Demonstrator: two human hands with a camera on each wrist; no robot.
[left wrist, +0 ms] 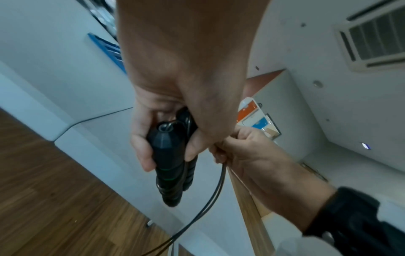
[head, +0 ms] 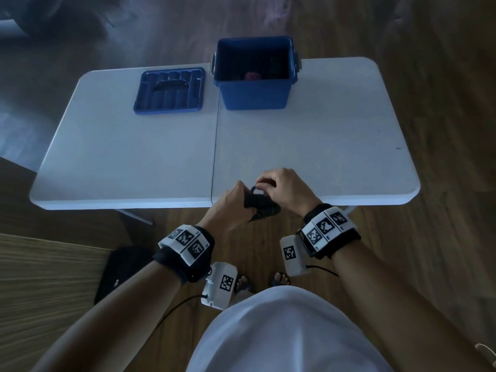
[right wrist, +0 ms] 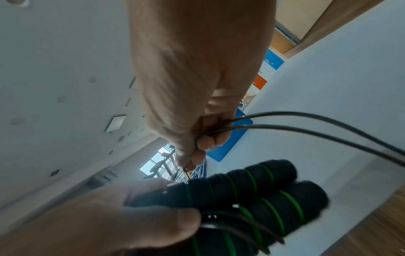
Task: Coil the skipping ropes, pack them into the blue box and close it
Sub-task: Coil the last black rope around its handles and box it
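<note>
White plastic forms the folding table (head: 134, 157), which carries the task items well beyond both grips. The blue box (head: 255, 89) stands open at the far edge of the table, ahead of the grips; a small pink item (head: 252, 75) lies on its floor, too dim to identify. The blue lid (head: 169, 89) lies flat on the table just left of the box, handle side up, apart from it. At the near table edge, the left hand (head: 230, 205) forms a closed grip around the two black foam handles (right wrist: 263, 194) of one skipping rope, held side by side; green rings band each handle. The thin black cord (right wrist: 306, 121) leaves the handle tips and passes to the right hand (head: 284, 189), just beside the left. The right grip is closed on the cord, with thumb and fingers pinching two strands together. Below that grip, in the left wrist view, the strands hang down in a loose loop.
</note>
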